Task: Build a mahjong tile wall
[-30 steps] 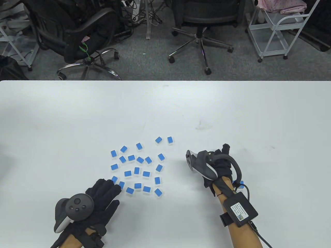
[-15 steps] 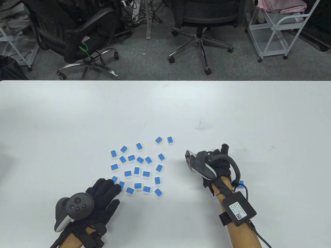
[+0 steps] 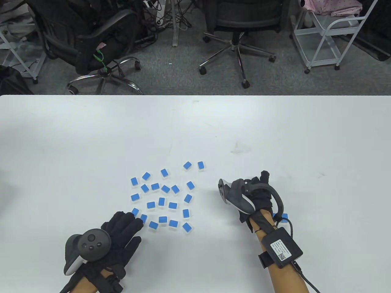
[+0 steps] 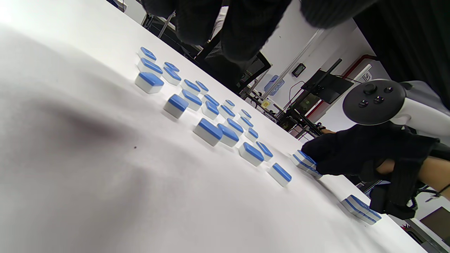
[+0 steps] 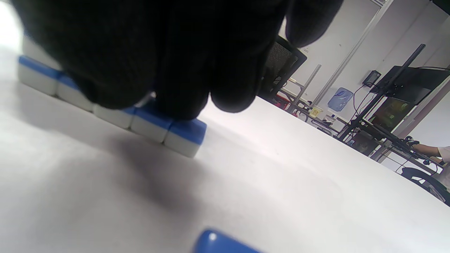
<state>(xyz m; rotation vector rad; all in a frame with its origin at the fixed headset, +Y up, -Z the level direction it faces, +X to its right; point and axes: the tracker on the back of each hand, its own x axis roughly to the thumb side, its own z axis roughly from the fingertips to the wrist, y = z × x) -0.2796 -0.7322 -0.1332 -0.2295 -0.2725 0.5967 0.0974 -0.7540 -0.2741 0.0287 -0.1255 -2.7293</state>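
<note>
White table (image 3: 275,128) fills the lower 2/3 of the table view; its far edge runs straight across, w/ office chairs (image 3: 235,27) and a white cart (image 3: 330,33) on the floor beyond. Far half of the top and both side areas are bare, lots of room there; work sits near the front edge. Loose blue-backed tiles (image 3: 165,198) lie face down in a scattered patch left of centre, apart from each other. Left hand (image 3: 122,232) rests flat just below-left of that patch, palm down, fingers straight and spread a bit, tips touching the nearest two tiles, gripping nothing. Right hand (image 3: 259,195) sits right of the patch, well apart from it, turned on edge w/ tracker facing left; table view hides what's under it, only one blue tile (image 3: 284,217) peeks out beside the wrist. Right wrist view shows more: a tile row (image 5: 140,121) set end to end, w/ the curled fingers (image 5: 182,88) pressing down on its top. Left wrist view shows a short two-high stack (image 4: 362,210) near the right wrist, plus tiles (image 4: 305,162) at the right fingertips. Whether the thumb clamps the row, can't tell.
</note>
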